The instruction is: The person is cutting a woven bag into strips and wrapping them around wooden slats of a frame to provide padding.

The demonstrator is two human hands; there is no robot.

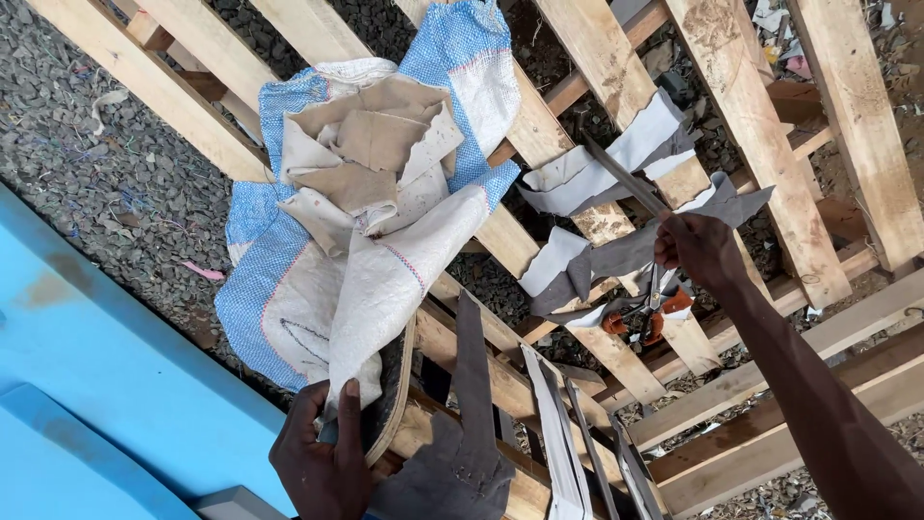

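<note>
On pallet: fingers [695,252] seemingly pinching grey strip [616,252].

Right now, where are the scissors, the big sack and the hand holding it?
Scissors [647,313]: head view, orange handles.
Sack [289,299]: head view, woven white side.
Left hand [322,453]: head view, back of hand.

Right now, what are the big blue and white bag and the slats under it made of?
The bag looks like woven plastic sacking: a fine criss-cross weave shows, with a dull, creased surface. The left hand grips its lower edge. The slats look like raw, unpainted wood: pale, rough, with grain and stains. The grey strips by the right hand may be leather or fabric; I cannot tell.
</note>
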